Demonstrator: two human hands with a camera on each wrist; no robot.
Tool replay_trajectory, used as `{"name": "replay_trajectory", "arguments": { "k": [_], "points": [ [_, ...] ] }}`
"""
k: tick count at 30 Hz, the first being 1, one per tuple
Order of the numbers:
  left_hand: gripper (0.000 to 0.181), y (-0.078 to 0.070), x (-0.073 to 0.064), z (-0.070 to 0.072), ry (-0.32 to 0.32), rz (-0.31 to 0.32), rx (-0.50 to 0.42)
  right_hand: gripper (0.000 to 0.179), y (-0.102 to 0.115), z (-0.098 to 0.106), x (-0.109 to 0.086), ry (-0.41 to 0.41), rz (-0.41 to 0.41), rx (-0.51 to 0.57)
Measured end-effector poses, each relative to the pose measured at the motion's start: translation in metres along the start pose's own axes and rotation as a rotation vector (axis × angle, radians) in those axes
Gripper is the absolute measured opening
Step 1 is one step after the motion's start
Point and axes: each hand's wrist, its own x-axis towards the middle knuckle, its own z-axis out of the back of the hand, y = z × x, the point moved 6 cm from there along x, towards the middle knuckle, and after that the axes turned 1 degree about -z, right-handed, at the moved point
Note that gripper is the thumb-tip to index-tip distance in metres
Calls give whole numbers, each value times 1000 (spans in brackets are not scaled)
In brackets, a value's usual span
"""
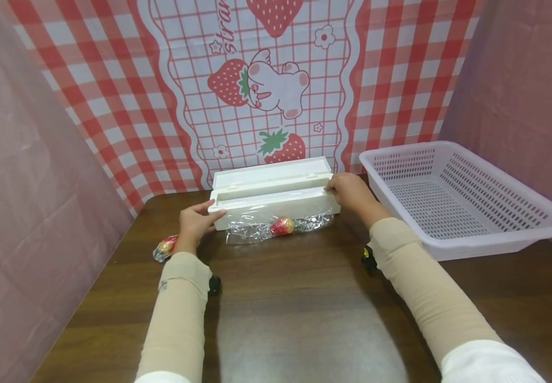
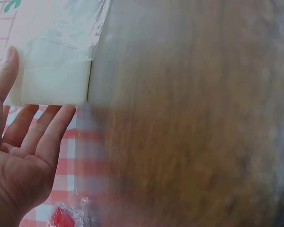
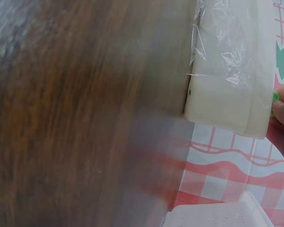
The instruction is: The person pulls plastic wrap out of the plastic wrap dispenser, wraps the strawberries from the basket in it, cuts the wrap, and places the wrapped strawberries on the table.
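A long white box (image 1: 276, 205) stands on the table with its lid (image 1: 273, 173) tilted back. Clear plastic film (image 1: 252, 226) hangs down its front, and a red and yellow strawberry-like piece (image 1: 283, 226) lies at the film's lower part. At the box's left end is my left hand (image 1: 192, 223); its fairly straight fingers touch the end face, its thumb near the top corner. My right hand (image 1: 352, 194) is at the right end, pinching a small green piece (image 3: 275, 97) seen in the right wrist view. Its fingers hide most of that piece.
Beside my left wrist lies another red and yellow piece in clear wrap (image 1: 166, 247), partly hidden by the hand. A white perforated basket (image 1: 501, 242) stands on the right of the brown table (image 1: 290, 298). A checked strawberry cloth (image 1: 400, 80) hangs behind the box.
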Motion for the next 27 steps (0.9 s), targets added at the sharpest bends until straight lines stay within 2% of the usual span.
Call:
{"name": "replay_trajectory", "arguments": {
  "k": [12, 20, 27],
  "points": [
    [63, 1, 2, 0, 0, -10, -14, 16, 2, 2, 1, -4, -28, 6],
    [62, 2, -1, 0, 10, 4, -12, 18, -3, -2, -2, 32, -122, -23],
    [63, 0, 1, 1, 12, 0, -10, 18, -4, 0, -2, -8, -103, -21]
  ]
}}
